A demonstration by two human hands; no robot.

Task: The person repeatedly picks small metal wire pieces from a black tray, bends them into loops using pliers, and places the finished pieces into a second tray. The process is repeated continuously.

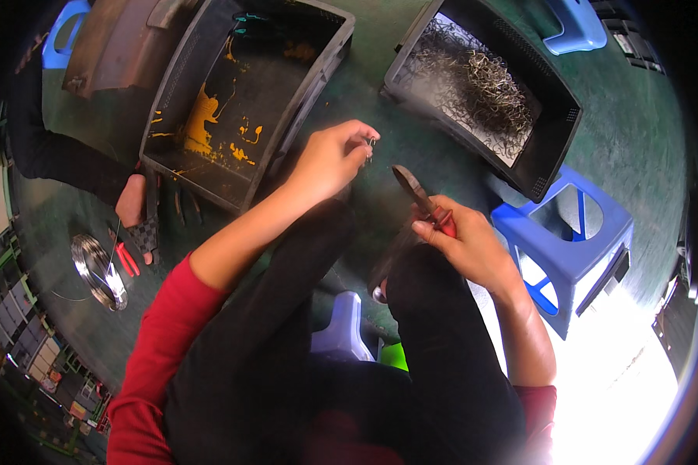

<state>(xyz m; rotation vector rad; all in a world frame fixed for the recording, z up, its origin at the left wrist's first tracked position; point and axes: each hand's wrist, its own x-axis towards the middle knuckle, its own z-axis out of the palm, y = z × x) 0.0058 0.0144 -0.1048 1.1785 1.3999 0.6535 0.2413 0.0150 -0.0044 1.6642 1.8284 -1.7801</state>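
– Left hand [326, 161] first: is it holding anything?

– Yes, its thumb and forefinger are closed on a small piece of bent silvery wire [371, 144]. It's so thin that a fingertip pinch seems the natural hold, and it leaves the metal poking out past the fingers. I can't make out its exact shape, or whether it's more than one piece.

– And the right hand [461, 239]?

– Wrapped around the red handles of a pair of dark metal pliers [412, 187]. Their head tips up and leftward, apart from the wire, probably so tool and metal can meet over the lap. Whether the jaws are fully together, I can't tell.

– Why the black plastic crate [560, 128] at upper right?

– It holds a tangled heap of bent wire pieces [498, 89] on a pale bottom. Standing on the dark green floor [636, 116] just ahead of the knees, it looks placed for easy reach; its walls presumably stop the bits scattering.

– What's at far left?

– A coil of silvery wire [93, 267] lies beside red-handled pliers [126, 259], near another person's foot [132, 200].
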